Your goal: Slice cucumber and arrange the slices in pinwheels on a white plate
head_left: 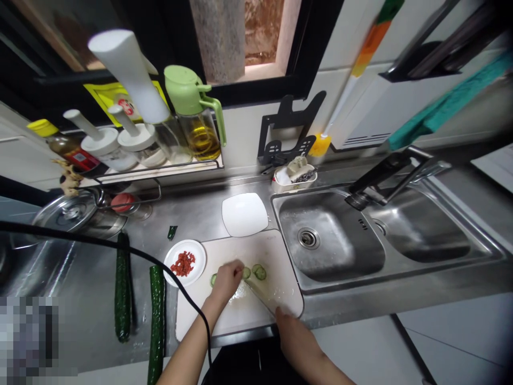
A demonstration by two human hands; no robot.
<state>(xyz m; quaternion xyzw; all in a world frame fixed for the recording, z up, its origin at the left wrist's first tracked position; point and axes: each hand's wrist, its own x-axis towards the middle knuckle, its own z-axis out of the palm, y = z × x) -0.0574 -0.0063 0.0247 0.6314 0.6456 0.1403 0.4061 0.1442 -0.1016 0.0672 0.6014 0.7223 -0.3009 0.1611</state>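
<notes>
On the pale cutting board (208,321), my left hand (227,279) is closed with fingertips bent down over a piece of cucumber (214,279), whose green end shows left of the wrist. The grip hides most of that piece. My right hand (295,334) is wrapped around the handle of a kitchen knife (262,297). Its blade slants up and left across the board, with the tip close to my left fingertips. One cucumber slice (246,273) lies beside the blade tip. A few overlapping cucumber slices (259,272) lie farther right on the board.
A white plate of chopped red pieces (183,264) overlaps the board's left corner; a white square plate (245,214) sits behind. Two whole cucumbers (122,291) (157,321) lie left. A steel sink (332,235) borders the right. A black cable (160,262) crosses the view before my left arm.
</notes>
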